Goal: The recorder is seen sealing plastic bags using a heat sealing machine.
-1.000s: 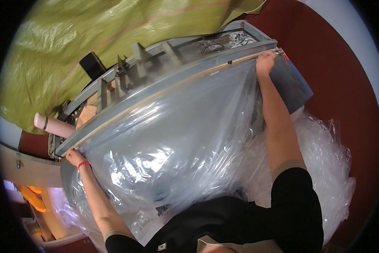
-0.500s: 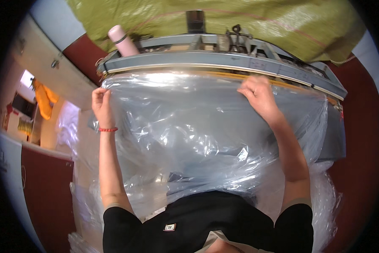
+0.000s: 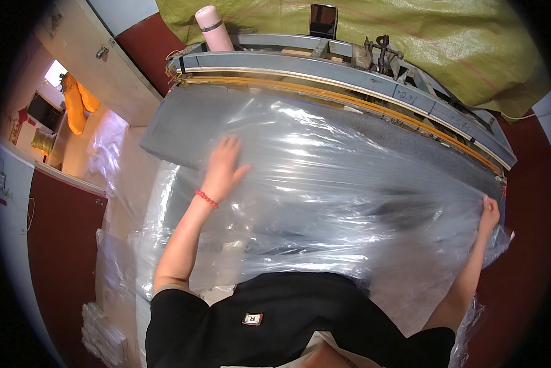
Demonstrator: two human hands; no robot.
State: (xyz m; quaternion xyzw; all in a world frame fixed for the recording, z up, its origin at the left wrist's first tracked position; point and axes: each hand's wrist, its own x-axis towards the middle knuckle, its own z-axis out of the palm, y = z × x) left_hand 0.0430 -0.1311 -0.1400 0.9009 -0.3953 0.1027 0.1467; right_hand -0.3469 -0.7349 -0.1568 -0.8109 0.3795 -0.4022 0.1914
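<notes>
A wide sheet of clear plastic film (image 3: 324,184) lies wrinkled over a dark grey work surface (image 3: 183,116) in front of me. My left hand (image 3: 223,168), with a red bead bracelet (image 3: 206,199) at the wrist, is over the film's left part with its fingers stretched out. Far to the right, my right hand (image 3: 489,214) pinches the film's edge near the corner of the surface. Taut creases run from that pinch across the sheet. At the back left the dark surface shows bare of film.
Behind the surface runs a grey metal frame bar (image 3: 324,73) with orange strips (image 3: 349,101) along it. A pink bottle (image 3: 214,30) stands on its left end. A metal clamp (image 3: 383,55) sits behind the bar. More film hangs at the lower left (image 3: 113,264).
My right hand has moved right and nearer, pulling the film toward the right corner. My left hand has let go of the film's left edge and moved inward, its fingers opening.
</notes>
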